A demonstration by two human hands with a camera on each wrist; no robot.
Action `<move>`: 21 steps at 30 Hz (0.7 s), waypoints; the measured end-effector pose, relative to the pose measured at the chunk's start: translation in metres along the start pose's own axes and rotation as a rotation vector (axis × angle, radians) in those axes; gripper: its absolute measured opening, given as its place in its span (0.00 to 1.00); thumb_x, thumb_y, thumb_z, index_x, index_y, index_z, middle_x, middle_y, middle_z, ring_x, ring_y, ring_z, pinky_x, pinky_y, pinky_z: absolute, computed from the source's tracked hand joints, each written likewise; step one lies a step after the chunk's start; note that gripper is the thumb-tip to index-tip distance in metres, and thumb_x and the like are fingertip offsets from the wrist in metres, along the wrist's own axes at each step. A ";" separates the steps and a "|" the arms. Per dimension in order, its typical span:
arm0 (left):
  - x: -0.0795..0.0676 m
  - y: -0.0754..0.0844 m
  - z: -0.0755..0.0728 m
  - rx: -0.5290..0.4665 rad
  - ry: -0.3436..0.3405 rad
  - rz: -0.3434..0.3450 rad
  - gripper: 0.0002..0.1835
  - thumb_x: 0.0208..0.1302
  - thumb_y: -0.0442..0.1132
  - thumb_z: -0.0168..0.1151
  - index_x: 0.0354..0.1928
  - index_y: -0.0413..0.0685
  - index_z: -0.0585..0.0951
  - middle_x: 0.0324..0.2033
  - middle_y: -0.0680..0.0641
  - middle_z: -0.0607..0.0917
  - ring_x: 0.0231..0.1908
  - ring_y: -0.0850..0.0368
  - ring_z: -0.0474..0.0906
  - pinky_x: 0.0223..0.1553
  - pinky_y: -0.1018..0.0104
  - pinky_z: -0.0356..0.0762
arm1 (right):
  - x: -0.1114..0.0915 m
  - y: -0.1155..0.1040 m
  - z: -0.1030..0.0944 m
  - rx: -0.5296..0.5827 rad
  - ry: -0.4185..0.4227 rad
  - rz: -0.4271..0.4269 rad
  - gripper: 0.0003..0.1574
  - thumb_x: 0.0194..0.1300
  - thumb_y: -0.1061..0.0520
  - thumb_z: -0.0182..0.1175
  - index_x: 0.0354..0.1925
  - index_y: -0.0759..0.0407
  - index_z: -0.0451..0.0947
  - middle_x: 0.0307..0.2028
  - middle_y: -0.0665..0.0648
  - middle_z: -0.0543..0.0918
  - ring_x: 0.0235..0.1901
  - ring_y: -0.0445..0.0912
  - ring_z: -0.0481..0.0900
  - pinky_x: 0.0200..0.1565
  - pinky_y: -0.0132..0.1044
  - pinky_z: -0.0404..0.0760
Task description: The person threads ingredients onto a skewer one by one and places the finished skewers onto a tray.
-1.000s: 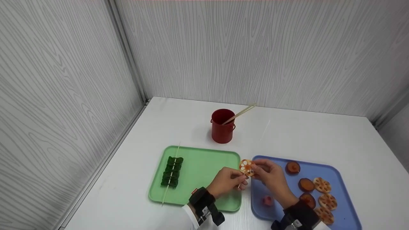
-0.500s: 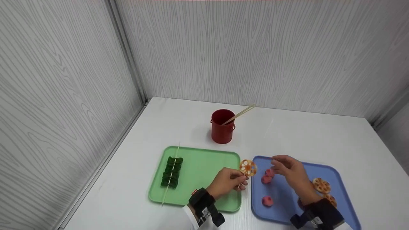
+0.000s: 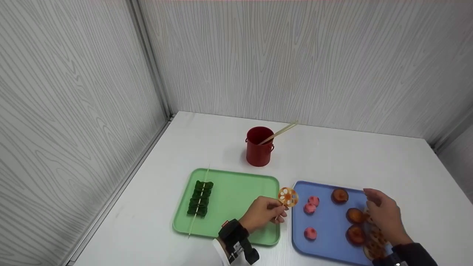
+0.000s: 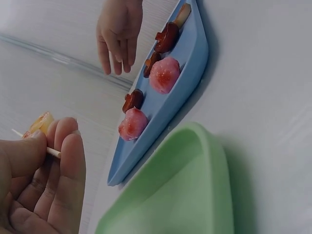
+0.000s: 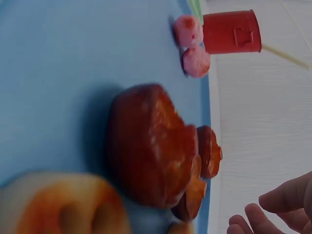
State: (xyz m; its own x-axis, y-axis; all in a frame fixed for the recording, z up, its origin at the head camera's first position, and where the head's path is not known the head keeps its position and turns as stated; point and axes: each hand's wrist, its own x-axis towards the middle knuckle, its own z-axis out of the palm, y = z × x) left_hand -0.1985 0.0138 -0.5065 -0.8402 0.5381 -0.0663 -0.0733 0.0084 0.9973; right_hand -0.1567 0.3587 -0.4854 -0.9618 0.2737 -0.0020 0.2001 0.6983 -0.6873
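My left hand point(image 3: 263, 213) pinches a thin wooden skewer point(image 4: 53, 152) between thumb and fingers. A toy lotus root slice point(image 3: 288, 197) is threaded on it, just above the fingertips. My right hand point(image 3: 387, 216), with nothing in it, is over the right side of the blue tray point(image 3: 327, 225), fingers loosely bent. Partly under it in the head view lie more lotus root slices point(image 3: 374, 250). Left of these sit brown mushroom caps point(image 3: 356, 235), one of them large in the right wrist view. Pink balls point(image 3: 310, 233) lie along the tray's left side.
A green tray point(image 3: 240, 181) lies left of the blue one. On it rests a finished-looking skewer of folded dark green pieces point(image 3: 199, 199). Behind the trays stands a red bucket point(image 3: 258, 152) with wooden skewers point(image 3: 282, 130) leaning out. Wood-grain panels point(image 3: 288, 59) enclose the table.
My right hand has let go of the lotus root slice and moved right, across the blue tray to its far side. My left hand stays nearly still, holding the skewer.
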 end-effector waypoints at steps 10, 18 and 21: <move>0.000 -0.002 0.003 0.015 -0.009 -0.016 0.09 0.66 0.29 0.60 0.42 0.27 0.83 0.30 0.38 0.86 0.23 0.63 0.80 0.28 0.70 0.82 | 0.002 0.024 -0.014 -0.205 -0.084 -0.010 0.28 0.66 0.68 0.48 0.63 0.77 0.63 0.59 0.81 0.67 0.54 0.71 0.70 0.50 0.60 0.75; 0.001 -0.005 0.005 0.042 -0.005 -0.022 0.08 0.66 0.29 0.60 0.41 0.29 0.84 0.29 0.40 0.86 0.23 0.62 0.80 0.29 0.68 0.83 | 0.004 0.031 -0.013 -0.311 -0.218 0.032 0.25 0.67 0.66 0.51 0.59 0.80 0.67 0.55 0.80 0.72 0.41 0.58 0.77 0.34 0.42 0.76; 0.001 -0.005 0.006 0.050 -0.005 -0.020 0.08 0.66 0.29 0.60 0.41 0.30 0.84 0.29 0.40 0.86 0.23 0.62 0.80 0.29 0.68 0.83 | 0.003 0.030 -0.013 -0.328 -0.223 0.025 0.25 0.68 0.65 0.53 0.58 0.80 0.68 0.54 0.79 0.74 0.45 0.63 0.77 0.40 0.50 0.79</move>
State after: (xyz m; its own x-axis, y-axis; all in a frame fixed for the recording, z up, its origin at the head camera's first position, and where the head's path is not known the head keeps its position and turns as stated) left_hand -0.1956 0.0195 -0.5119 -0.8361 0.5417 -0.0864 -0.0633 0.0612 0.9961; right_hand -0.1508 0.3895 -0.4968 -0.9656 0.1677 -0.1986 0.2381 0.8772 -0.4170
